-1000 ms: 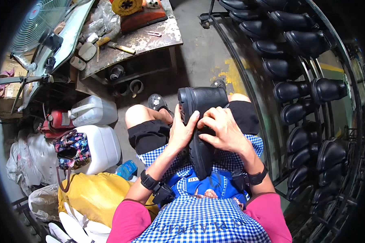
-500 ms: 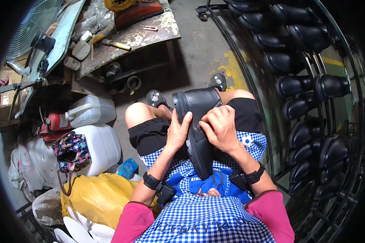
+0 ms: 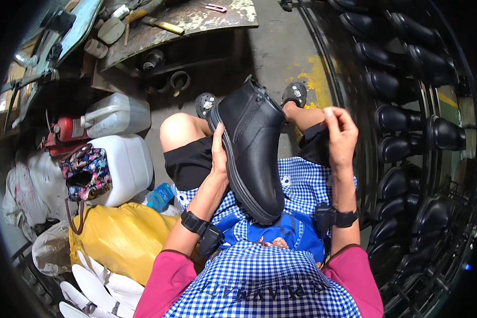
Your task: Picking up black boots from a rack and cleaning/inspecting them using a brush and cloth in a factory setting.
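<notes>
A black ankle boot (image 3: 253,153) lies tilted over my lap, its toe toward me and its opening facing away. My left hand (image 3: 219,153) grips it along the thick ridged sole; the fingers are hidden under the boot. To the right of the boot, and apart from it, my right hand (image 3: 342,132) is raised above my knee. Its thumb and index finger are pinched together, and anything between them is too small to make out. A blue checked apron (image 3: 265,278) covers my lap.
Black racks of boots (image 3: 392,116) stand close on my right. Ahead is a worn workbench (image 3: 196,24) with tools. At left are white jugs (image 3: 135,175), a red canister (image 3: 69,130), a yellow sack (image 3: 124,236) and white sole-shaped pieces (image 3: 95,286).
My right hand has come off the boot and moved right and up. The boot has turned in my left hand, showing more of its side and opening.
</notes>
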